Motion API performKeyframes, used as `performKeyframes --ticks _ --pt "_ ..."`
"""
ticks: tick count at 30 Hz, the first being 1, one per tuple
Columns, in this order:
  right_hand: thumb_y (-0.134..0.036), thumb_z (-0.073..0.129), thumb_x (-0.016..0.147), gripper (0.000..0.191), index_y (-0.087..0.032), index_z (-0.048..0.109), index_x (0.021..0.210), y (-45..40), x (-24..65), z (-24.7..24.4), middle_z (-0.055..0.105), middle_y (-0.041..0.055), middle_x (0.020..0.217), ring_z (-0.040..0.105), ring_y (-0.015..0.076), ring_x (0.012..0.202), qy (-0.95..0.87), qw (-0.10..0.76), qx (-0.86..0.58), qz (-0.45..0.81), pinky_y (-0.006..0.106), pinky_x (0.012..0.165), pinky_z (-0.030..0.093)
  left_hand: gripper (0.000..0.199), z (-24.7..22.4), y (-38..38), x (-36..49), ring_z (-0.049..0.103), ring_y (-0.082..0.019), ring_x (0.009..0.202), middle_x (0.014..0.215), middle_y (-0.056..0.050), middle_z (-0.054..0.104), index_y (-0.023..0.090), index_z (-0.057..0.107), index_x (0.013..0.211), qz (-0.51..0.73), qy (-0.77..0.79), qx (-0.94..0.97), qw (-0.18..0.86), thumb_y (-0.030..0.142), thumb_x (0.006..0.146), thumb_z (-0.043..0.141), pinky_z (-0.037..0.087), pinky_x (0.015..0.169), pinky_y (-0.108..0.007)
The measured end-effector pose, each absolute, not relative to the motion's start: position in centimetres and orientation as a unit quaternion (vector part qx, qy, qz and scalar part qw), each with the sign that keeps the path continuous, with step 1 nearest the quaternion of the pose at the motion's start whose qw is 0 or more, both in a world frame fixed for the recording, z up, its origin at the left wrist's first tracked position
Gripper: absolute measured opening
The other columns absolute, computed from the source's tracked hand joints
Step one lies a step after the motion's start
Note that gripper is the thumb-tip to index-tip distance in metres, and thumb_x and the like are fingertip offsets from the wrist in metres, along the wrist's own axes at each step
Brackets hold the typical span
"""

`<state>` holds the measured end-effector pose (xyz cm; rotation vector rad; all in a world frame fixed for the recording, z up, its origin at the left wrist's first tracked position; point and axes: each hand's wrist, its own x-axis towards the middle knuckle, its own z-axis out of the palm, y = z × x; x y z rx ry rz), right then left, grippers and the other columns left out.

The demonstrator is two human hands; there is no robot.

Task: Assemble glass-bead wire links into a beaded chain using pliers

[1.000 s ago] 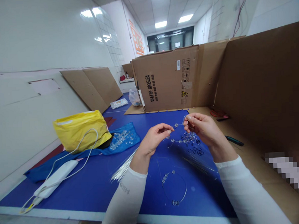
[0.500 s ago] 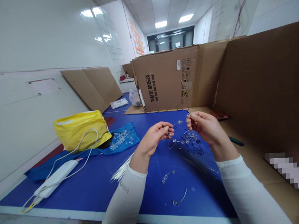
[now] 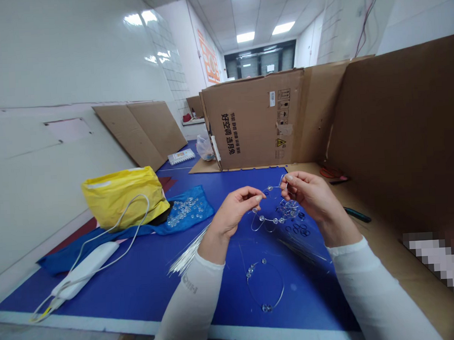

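My left hand (image 3: pixel 236 208) and my right hand (image 3: pixel 308 196) hold up a thin wire strung with clear glass beads (image 3: pixel 269 213), pinching it between fingertips. The wire curves in loops between my hands, above a tangle of beaded wire (image 3: pixel 289 208) on the blue work surface (image 3: pixel 226 292). Below my hands lies a beaded wire loop (image 3: pixel 264 285). Several small dark rings (image 3: pixel 299 230) sit just past my right hand. A bundle of straight thin wires (image 3: pixel 187 252) lies beside my left wrist. Loose clear beads (image 3: pixel 184 214) rest on a blue cloth (image 3: pixel 196 209).
A yellow plastic bag (image 3: pixel 124 199) and a white power adapter (image 3: pixel 85 263) with its cord lie at left. Cardboard panels (image 3: pixel 396 130) stand at the right and back. Pliers (image 3: pixel 356 214) lie on a cardboard surface at right, and a white tray (image 3: pixel 181 156) sits far back.
My right hand has shifted slightly left and lower, and my left hand has tilted. The beaded wire between them has turned a little, and its lower loop now hangs nearer my left hand.
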<state>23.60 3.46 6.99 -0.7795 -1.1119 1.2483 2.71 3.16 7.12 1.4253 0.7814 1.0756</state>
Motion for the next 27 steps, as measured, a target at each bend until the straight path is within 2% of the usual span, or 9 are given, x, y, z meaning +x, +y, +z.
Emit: performKeyframes --ticks 6,16,27 --pt "-0.047 0.086 0.066 0.034 -0.019 0.069 0.072 3.28 23.5 7.14 0.067 0.0028 0.072 0.059 0.0126 0.058 -0.478 0.605 -0.344 0.536 0.028 0.054 0.048 0.023 7.24 3.04 2.67 0.06 -0.012 0.067 0.074 -0.001 0.064 0.014 0.071 0.087 0.455 0.333 0.591 0.577 0.032 0.075 0.077 0.045 0.07 -0.028" --pt "-0.047 0.088 0.065 0.035 -0.017 0.07 0.071 3.16 23.48 7.24 0.064 0.001 0.065 0.062 0.0128 0.057 -0.482 0.598 -0.337 0.545 0.026 0.053 0.047 0.037 7.11 3.14 2.55 0.053 -0.01 0.066 0.069 0.002 0.056 0.015 0.075 0.113 0.434 0.312 0.565 0.628 0.028 0.079 0.075 0.049 0.073 -0.031" --pt "-0.047 0.085 0.068 0.033 -0.018 0.068 0.072 3.22 23.54 7.12 0.066 0.0022 0.067 0.062 0.0131 0.057 -0.495 0.584 -0.347 0.542 0.027 0.054 0.048 0.034 7.21 3.1 2.41 0.051 -0.01 0.065 0.068 0.001 0.055 0.015 0.077 0.109 0.418 0.305 0.555 0.651 0.029 0.077 0.077 0.049 0.071 -0.03"
